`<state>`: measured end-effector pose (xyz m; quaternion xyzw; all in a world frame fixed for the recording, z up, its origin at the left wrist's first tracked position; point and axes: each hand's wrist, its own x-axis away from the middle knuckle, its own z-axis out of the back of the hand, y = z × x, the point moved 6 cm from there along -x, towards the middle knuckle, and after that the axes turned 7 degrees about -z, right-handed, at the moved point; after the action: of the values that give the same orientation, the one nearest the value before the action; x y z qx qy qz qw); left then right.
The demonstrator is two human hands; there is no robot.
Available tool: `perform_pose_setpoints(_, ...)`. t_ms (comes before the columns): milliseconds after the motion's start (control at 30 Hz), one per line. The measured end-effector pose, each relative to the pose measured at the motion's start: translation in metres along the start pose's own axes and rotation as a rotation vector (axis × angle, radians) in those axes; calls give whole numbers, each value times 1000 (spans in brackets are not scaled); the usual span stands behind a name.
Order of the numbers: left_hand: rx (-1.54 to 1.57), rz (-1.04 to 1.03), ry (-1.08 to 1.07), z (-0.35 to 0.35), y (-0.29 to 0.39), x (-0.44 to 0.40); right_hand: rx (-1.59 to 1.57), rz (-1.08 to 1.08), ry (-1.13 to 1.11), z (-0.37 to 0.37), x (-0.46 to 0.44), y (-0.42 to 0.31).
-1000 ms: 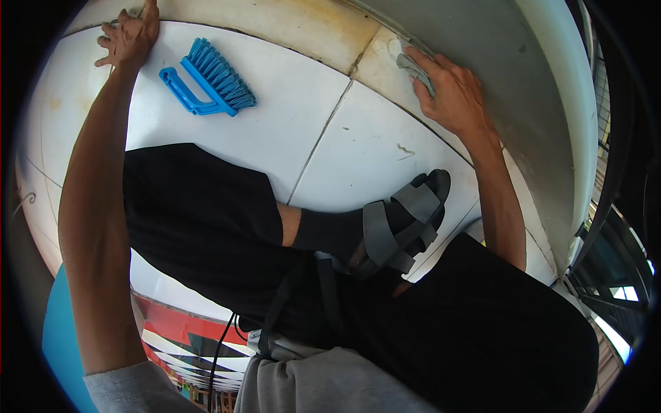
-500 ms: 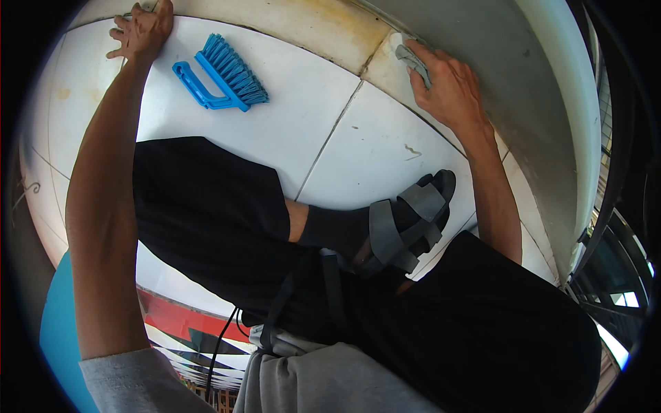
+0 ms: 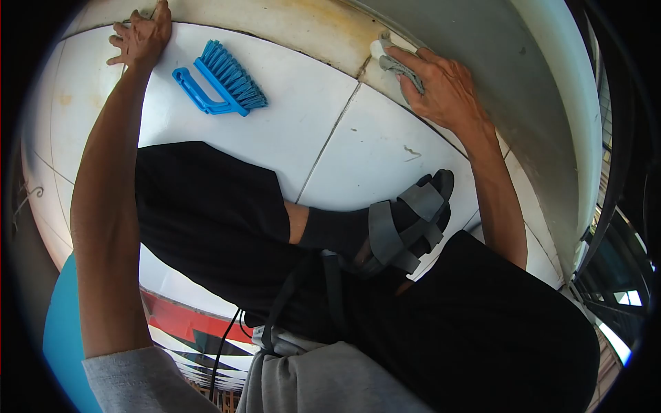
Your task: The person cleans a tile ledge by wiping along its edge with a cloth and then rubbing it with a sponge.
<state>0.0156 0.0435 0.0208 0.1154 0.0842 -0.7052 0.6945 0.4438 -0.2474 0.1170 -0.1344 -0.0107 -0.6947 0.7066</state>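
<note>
My left hand [image 3: 142,40] rests at the upper left with its fingers spread, against the white tiles near the base of the wall. It holds nothing. A blue scrubbing brush [image 3: 224,84] lies on the tiles to the right of that hand, its bristles towards the upper right. My right hand [image 3: 441,89] is closed on a folded grey cloth [image 3: 399,70], pressed to the stained cream tile strip [image 3: 337,27]. Something white shows at the cloth's far edge; I cannot tell whether it is part of the cloth.
A dark line separates the white floor tiles [image 3: 275,138] from the strip. Above and to the right rises a grey curved wall [image 3: 509,62]. My sandalled foot [image 3: 406,224] stands on the tiles between my arms. A teal rounded surface [image 3: 60,316] shows at lower left.
My right hand and the cloth have shifted slightly left along the cream strip. My left hand stays spread in its place, and the brush lies where it was.
</note>
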Motion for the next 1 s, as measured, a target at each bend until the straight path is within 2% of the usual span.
perform_pose_setpoints(33, 4, -22, 7, 0, 2, -1, 0, -2, 5, 5, 9, 5)
perform_pose_setpoints(100, 1, -45, 12, -3, -7, 2, -57, -83, -189, 3, 26, 13)
perform_pose_setpoints(167, 1, -47, 13, 16, 6, 15, -55, -48, -189, -2, 22, 3)
perform_pose_setpoints(233, 2, 133, -303, 50, 38, 31, -37, -38, -128, 3, 19, 2)
perform_pose_setpoints(300, -31, 131, -302, 27, 20, 22, -16, -8, -78, 4, 3, -9)
perform_pose_setpoints(367, -10, -68, 24, -9, -11, -2, -25, -7, -78, 5, -4, -14)
perform_pose_setpoints(433, -8, -60, 38, 7, 5, 4, -39, -25, -101, 7, 11, -12)
perform_pose_setpoints(500, -1, 124, -302, 47, 35, 29, -20, -143, -229, 5, 24, -3)
perform_pose_setpoints(533, -55, 155, -319, 37, 27, 27, -23, -104, -174, 2, 25, -5)
perform_pose_setpoints(567, -42, 131, -266, 30, 27, 21, -23, -112, -184, -3, 25, -3)
perform_pose_setpoints(633, -13, 65, -134, 15, 14, 10, -21, -19, -68, 3, 6, -12)
perform_pose_setpoints(733, -5, 30, -65, 12, 7, 6, -27, -27, -39, 3, 4, -10)
perform_pose_setpoints(900, -8, 6, -41, 8, -1, 7, -72, -136, -226, 12, 66, 21)
perform_pose_setpoints(1000, -6, -4, -22, 7, 0, 4, -85, -95, -252, 10, 87, 54)
